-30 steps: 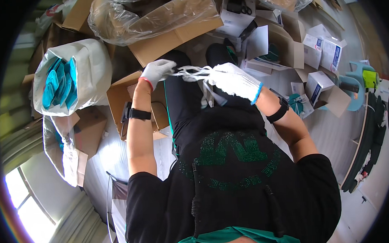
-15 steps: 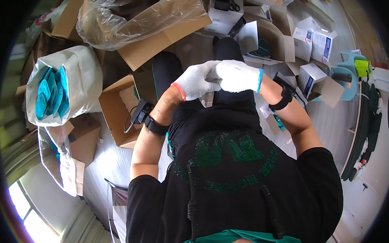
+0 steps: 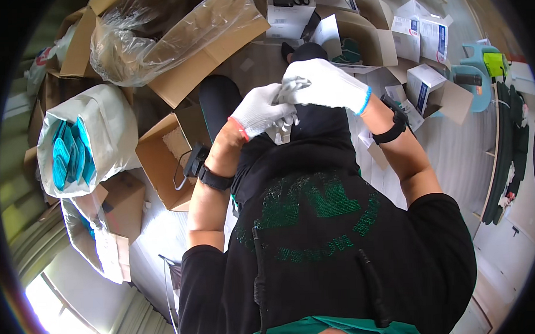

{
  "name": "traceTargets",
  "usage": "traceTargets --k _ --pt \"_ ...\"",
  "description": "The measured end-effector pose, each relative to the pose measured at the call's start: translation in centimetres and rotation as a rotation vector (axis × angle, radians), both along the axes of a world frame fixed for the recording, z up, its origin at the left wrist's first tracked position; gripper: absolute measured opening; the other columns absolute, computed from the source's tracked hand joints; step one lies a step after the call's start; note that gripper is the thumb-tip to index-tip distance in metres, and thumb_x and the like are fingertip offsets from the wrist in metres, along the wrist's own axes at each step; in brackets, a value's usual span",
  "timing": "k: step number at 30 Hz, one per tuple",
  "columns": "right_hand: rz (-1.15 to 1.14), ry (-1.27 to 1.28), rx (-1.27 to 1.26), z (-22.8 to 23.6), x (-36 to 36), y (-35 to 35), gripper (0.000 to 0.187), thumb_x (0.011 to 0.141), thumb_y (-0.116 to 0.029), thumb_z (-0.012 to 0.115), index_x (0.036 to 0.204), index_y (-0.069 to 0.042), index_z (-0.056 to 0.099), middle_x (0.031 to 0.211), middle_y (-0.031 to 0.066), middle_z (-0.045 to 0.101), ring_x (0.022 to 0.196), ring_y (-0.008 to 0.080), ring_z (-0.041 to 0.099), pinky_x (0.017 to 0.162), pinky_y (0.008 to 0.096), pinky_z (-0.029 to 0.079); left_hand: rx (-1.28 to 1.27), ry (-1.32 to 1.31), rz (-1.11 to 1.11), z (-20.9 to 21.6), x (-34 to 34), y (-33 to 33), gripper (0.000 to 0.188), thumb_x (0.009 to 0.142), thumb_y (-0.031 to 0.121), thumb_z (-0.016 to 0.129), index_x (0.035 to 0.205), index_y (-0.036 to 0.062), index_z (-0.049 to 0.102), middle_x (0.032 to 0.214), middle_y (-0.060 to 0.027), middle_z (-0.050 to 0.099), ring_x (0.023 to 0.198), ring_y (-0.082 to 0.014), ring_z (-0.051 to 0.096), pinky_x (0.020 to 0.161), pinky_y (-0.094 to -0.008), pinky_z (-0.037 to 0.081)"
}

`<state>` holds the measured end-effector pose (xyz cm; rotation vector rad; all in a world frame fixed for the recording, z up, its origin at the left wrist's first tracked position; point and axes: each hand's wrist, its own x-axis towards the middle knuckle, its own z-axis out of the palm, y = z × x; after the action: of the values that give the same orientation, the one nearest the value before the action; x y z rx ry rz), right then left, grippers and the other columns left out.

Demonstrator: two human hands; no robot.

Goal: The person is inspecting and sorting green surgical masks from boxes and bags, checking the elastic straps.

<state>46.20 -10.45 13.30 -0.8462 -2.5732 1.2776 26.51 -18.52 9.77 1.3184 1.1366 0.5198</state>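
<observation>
Both my hands meet above my thighs, each in a white knit glove. My left hand [image 3: 264,112], its glove cuffed in red-orange, has curled fingers. Over its fingertips lies my right hand [image 3: 326,85], in a blue-cuffed glove, with bent fingers pressed together. Where the gloves touch, a greyish-white bit shows; whether it is glove fabric or a separate thing cannot be made out. Below the left fingers, a small pale object [image 3: 280,135] shows between my dark-clothed legs, partly hidden. Each wrist wears a black strap, and a small black device [image 3: 196,160] sits on the left one.
An open cardboard box [image 3: 161,165] stands by my left knee, near a cream bag [image 3: 116,125] of teal packets [image 3: 72,153]. A plastic-lined carton [image 3: 210,42] lies ahead. White boxes [image 3: 421,91] and a blue stool [image 3: 475,71] are at right.
My right hand has lifted and tilted, shifting farther from my body. The left hand's curled fingers now show more. The view has turned slightly, so the surroundings shift.
</observation>
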Motion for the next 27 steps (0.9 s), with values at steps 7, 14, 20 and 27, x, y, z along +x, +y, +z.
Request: traceTargets --k 7,14,20,27 --pt "-0.155 0.108 -0.255 0.1 1.4 0.2 0.031 0.081 -0.017 0.067 0.107 -0.002 0.064 0.089 0.0120 0.067 0.078 0.0178 0.064 0.074 0.0298 0.051 -0.217 -0.436 0.261 -0.3 0.2 -0.6 0.031 0.101 0.024 0.050 0.105 -0.0055 0.059 0.088 -0.0093 0.067 0.072 -0.0119 0.064 0.065 -0.0216 0.051" --pt "-0.350 0.282 -0.416 -0.9 1.7 -0.3 0.019 0.089 -0.021 0.064 0.097 -0.004 0.063 0.073 -0.0004 0.058 0.063 0.0058 0.053 0.058 0.0223 0.044 -0.197 -0.407 0.398 -0.7 0.2 -0.5 0.027 0.100 0.023 0.051 0.104 -0.0018 0.061 0.084 -0.0057 0.066 0.062 -0.0062 0.058 0.055 -0.0180 0.046" --pt "-0.724 0.208 -0.594 -1.9 0.5 -1.4 0.025 0.092 -0.031 0.062 0.089 -0.007 0.066 0.066 -0.0013 0.055 0.053 0.0057 0.047 0.048 0.0220 0.038 -0.138 -0.269 0.487 -0.3 0.8 -0.3 0.023 0.098 0.021 0.055 0.099 -0.0001 0.064 0.079 -0.0029 0.065 0.060 -0.0046 0.056 0.054 -0.0187 0.045" --pt "-0.223 0.103 -0.052 -2.0 -0.2 -2.0 0.034 0.088 -0.035 0.064 0.090 -0.001 0.063 0.070 0.0130 0.061 0.060 0.0198 0.057 0.059 0.0318 0.047 -0.024 -0.104 0.410 -0.5 1.0 -0.5 0.022 0.096 0.016 0.056 0.104 -0.0033 0.064 0.082 -0.0003 0.066 0.068 -0.0049 0.058 0.062 -0.0191 0.047"
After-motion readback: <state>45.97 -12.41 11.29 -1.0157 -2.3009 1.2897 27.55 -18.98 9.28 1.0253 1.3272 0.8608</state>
